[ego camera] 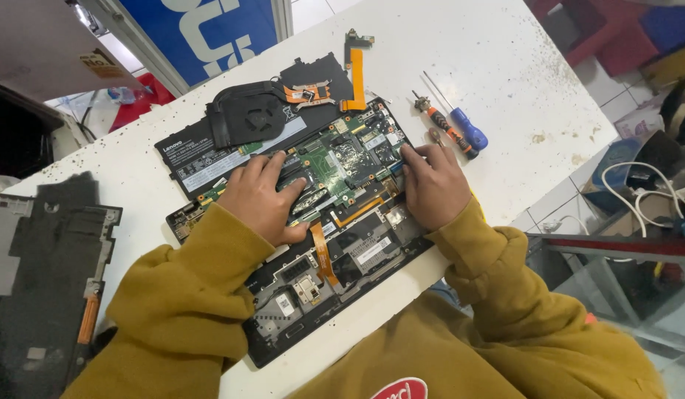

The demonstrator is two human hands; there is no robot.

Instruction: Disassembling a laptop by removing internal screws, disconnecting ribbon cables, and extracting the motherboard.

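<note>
Laptop: opened laptop chassis (372, 255) lies diagonally at centre of the white table (505, 66), internals up.
Board: green mainboard (335, 159) sits in the chassis's upper half, between your two hands.
Left hand: your left hand (263, 199) lies flat at 9 o'clock of the board, fingers spread and pressing down on its left edge; nothing clasped.
Right hand: your right hand (433, 185) rests at 3 o'clock of the board, fingertips on its right edge; can't tell if anything is pinched under them.
Flex: orange ribbon cable (322, 255) runs down from the board toward 6 o'clock, just below your left hand.
Fan: black fan and heatsink unit (254, 117) lies at 11 o'clock, resting on the battery (202, 159).
Tools: two screwdrivers, orange-black (447, 131) and blue (468, 129), side by side at 2 o'clock, just beyond your right fingertips.
Cover: black bottom cover (43, 281) at 8 o'clock, well apart from the chassis.
</note>
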